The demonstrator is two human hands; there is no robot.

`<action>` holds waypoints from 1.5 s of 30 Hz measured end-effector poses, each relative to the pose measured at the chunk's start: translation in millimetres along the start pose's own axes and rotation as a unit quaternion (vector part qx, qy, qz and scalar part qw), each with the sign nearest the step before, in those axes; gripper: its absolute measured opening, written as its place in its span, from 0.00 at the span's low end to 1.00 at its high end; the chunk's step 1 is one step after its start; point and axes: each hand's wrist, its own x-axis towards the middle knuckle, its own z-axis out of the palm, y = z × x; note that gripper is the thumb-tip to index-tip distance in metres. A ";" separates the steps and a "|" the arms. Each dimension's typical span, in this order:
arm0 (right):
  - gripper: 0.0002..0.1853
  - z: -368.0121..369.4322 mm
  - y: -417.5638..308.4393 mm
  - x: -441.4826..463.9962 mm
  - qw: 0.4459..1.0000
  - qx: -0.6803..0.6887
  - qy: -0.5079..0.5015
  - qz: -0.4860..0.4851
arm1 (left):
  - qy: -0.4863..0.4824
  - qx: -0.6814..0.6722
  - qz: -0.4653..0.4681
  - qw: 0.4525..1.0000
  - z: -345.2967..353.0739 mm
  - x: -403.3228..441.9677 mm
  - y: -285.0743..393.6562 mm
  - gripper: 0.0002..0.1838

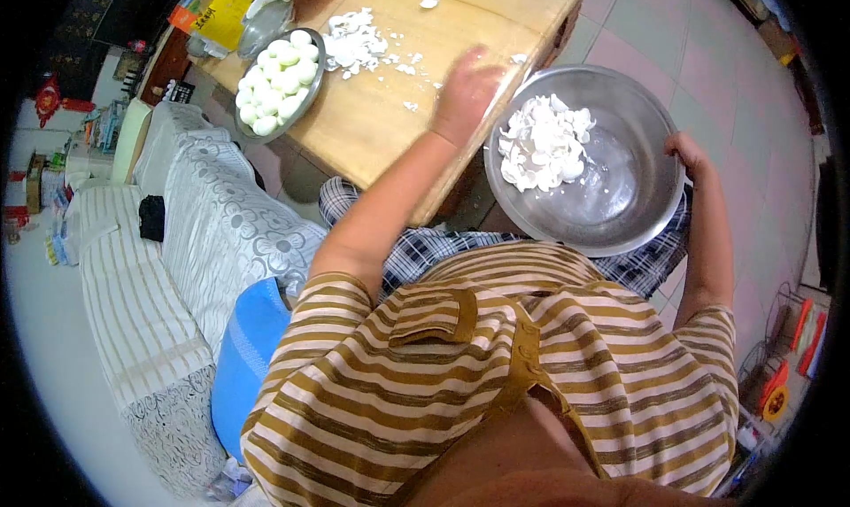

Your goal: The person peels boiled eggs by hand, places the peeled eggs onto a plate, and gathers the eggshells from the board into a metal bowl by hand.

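A large metal basin (627,188) rests on my lap beside the table edge, with a heap of white eggshells (544,144) on its left side. My right hand (689,155) grips the basin's right rim. Over the table's edge my left hand (467,95) lies low on the wood, fingers stretched out and somewhat blurred, holding nothing I can see. A smaller metal bowl (312,100) piled with peeled eggs (280,80) sits at the table's left side. More shell pieces (354,42) lie next to that bowl, and small bits are scattered toward my left hand.
The wooden table (372,122) ends just left of the basin. A yellow packet (221,18) and a clear plastic bag (266,27) lie at its far left corner. To the left stand a covered sofa (208,179) and a blue seat (248,356). Tiled floor (735,108) extends right.
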 end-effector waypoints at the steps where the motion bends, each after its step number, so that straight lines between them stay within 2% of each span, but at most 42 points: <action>1: 0.05 -1.0 3.9 2.9 1.000 -0.001 -0.002 -0.004 | 0.052 0.012 -0.054 0.997 -15.6 0.2 -16.0 0.17; 2: 0.05 -0.2 9.7 7.3 1.000 0.019 0.012 -0.012 | 0.090 0.109 -0.053 0.989 -29.2 -1.3 -38.6 0.20; 3: 0.06 2.5 12.9 10.1 0.999 0.040 0.026 -0.018 | 0.095 0.151 -0.133 0.975 -45.1 -2.4 -58.7 0.22; 5: 0.06 -1.4 7.9 8.0 1.000 0.019 0.017 0.008 | 0.129 0.227 -0.231 0.937 -61.8 -17.4 -105.9 0.29; 6: 0.06 -4.0 5.4 5.4 0.999 -0.001 0.012 0.037 | 0.129 0.229 -0.232 0.937 -68.6 -19.3 -116.6 0.29; 8: 0.06 2.4 -6.4 -6.6 0.999 0.007 0.029 0.037 | 0.137 0.258 -0.378 0.878 -80.6 -20.4 -139.9 0.35; 9: 0.06 5.6 -11.5 -12.1 0.998 0.015 0.048 0.037 | 0.136 0.258 -0.380 0.878 -83.3 -18.4 -149.0 0.35; 11: 0.06 6.0 -16.5 -17.5 0.997 0.006 0.055 0.048 | 0.127 0.222 -0.449 0.856 -88.5 -8.1 -158.1 0.38; 13: 0.06 4.0 -11.4 -11.9 0.996 -0.002 0.064 0.059 | 0.140 0.208 -0.465 0.849 -90.2 4.5 -164.6 0.38; 14: 0.06 0.7 0.3 -2.5 0.998 0.022 0.036 0.035 | 0.152 0.195 -0.480 0.842 -90.1 9.0 -170.6 0.38; 15: 0.06 -2.7 12.7 6.3 0.999 0.047 0.007 0.012 | 0.151 0.194 -0.481 0.841 -89.9 12.5 -176.1 0.38; 18: 0.06 -3.1 8.3 0.6 1.000 0.026 0.004 0.014 | 0.132 0.226 -0.443 0.857 -85.7 20.5 -197.1 0.38; 21: 0.07 -2.6 15.3 4.2 0.999 0.001 0.029 0.015 | 0.051 0.172 -0.354 0.918 -86.7 26.4 -200.4 0.38; 22: 0.07 1.3 5.5 -2.3 0.999 0.001 0.028 0.017 | 0.049 0.173 -0.355 0.918 -85.5 26.3 -200.9 0.38; 24: 0.08 11.8 -22.6 -23.3 0.997 0.038 0.056 0.038 | 0.116 0.255 -0.313 0.907 -82.2 24.7 -202.1 0.37; 28: 0.06 0.6 14.8 1.4 0.997 0.056 0.053 -0.004 | 0.154 0.280 -0.361 0.876 -86.3 31.1 -218.6 0.37; 30: 0.11 -1.0 22.3 3.4 0.994 0.014 0.099 0.033 | 0.168 0.254 -0.373 0.876 -89.7 41.0 -229.8 0.37; 32: 0.13 -1.4 15.5 -1.8 0.994 0.022 0.089 0.053 | 0.196 0.199 -0.398 0.874 -90.8 51.8 -241.9 0.37; 33: 0.16 -2.4 12.9 -3.9 0.994 0.032 0.075 0.070 | 0.188 0.216 -0.381 0.879 -94.6 56.4 -247.5 0.37; 34: 0.16 -4.9 15.5 -2.3 0.994 0.035 0.081 0.072 | 0.171 0.182 -0.412 0.876 -98.5 61.8 -252.4 0.38; 36: 0.04 -9.3 22.4 3.2 0.993 0.042 0.059 0.096 | 0.119 0.132 -0.429 0.886 -105.8 68.3 -267.1 0.36; 37: 0.04 -6.9 18.8 -0.3 0.992 0.043 0.060 0.100 | 0.116 0.130 -0.429 0.886 -102.6 67.2 -270.8 0.36; 39: 0.03 4.2 6.1 -9.1 0.990 0.059 0.105 0.079 | 0.114 0.104 -0.327 0.932 -98.3 57.2 -273.3 0.31; 40: 0.03 3.1 10.7 -6.4 0.990 0.060 0.103 0.081 | 0.111 0.105 -0.328 0.932 -96.5 51.3 -273.3 0.31; 43: 0.04 -9.0 27.3 3.9 0.996 0.048 0.053 0.047 | 0.129 0.136 -0.273 0.944 -87.8 42.6 -251.6 0.20; 45: 0.05 -11.9 31.8 9.4 0.998 0.035 0.027 0.047 | 0.119 0.150 -0.254 0.948 -82.7 34.9 -240.7 0.19</action>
